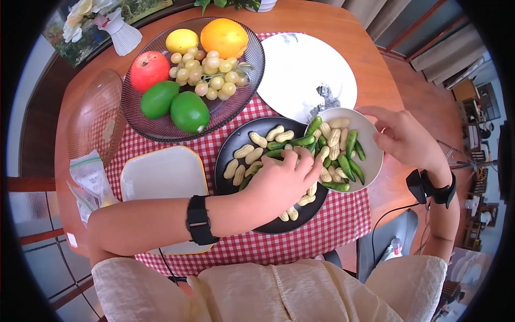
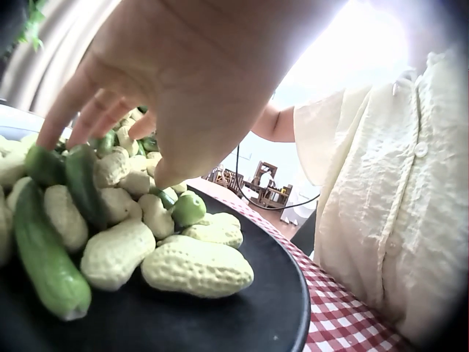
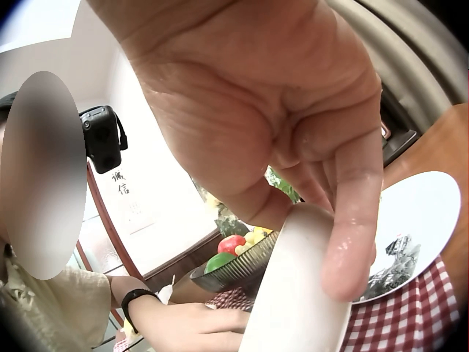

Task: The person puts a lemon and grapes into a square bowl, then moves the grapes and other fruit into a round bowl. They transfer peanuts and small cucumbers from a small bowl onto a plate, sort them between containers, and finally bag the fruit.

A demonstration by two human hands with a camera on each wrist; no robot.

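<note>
My right hand (image 1: pixel 405 138) pinches the rim of a pale bowl (image 1: pixel 374 163) between thumb and fingers. The bowl overlaps the right side of a black round plate (image 1: pixel 315 210) in the head view. It holds peanuts in their shells and slim green pepper-like vegetables (image 1: pixel 351 142). More peanuts (image 1: pixel 243 152) and green vegetables are spread across the plate. Over that pile lies my left hand (image 1: pixel 284 180), its fingers reaching towards the bowl's near side. Seen from the left wrist, its spread fingers (image 2: pixel 62 121) point down onto the pile, with fingertips at a green vegetable.
A ribbed glass dish (image 1: pixel 127 107) with grapes, mangoes and other fruit stands behind. The white plate (image 1: pixel 289 70) at back right carries a dark design. At left are a rectangular tray (image 1: pixel 161 174), a clear plastic bag (image 1: pixel 90 174) and a brownish glass dish (image 1: pixel 88 123).
</note>
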